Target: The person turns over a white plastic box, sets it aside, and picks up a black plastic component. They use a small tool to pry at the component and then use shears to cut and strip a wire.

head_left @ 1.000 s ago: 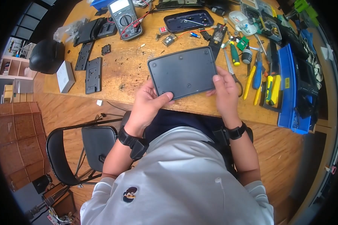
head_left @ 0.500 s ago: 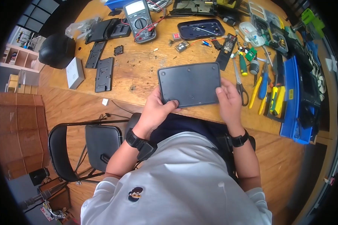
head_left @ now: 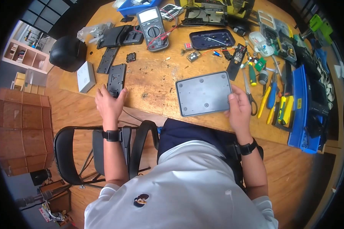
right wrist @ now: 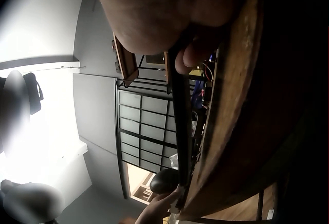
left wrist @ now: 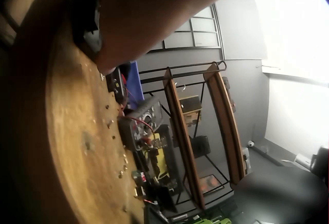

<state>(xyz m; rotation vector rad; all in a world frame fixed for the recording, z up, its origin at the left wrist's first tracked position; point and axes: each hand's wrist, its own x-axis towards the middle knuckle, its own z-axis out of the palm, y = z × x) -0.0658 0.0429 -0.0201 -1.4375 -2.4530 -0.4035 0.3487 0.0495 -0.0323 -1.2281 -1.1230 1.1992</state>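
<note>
And off goes my left hand point(head_left: 110, 107), from the dark grey rectangular panel point(head_left: 203, 95) to the near end of a black slotted plate point(head_left: 117, 74), though whether its fingers grip it I can't tell. My right hand point(head_left: 240, 108) pinches the panel's right end over the wooden table's point(head_left: 153, 97) near edge, long axis running left to right. Beyond, a dark tray point(head_left: 198, 44) holds a thin metal rod point(head_left: 217, 41) and small parts, while my wrist views, unlike the head's, catch a shelving rack point(left wrist: 180, 131).

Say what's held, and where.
Right hand grips the grey panel by its right edge. Left hand: at near end of black plate; hold unclear.
</note>
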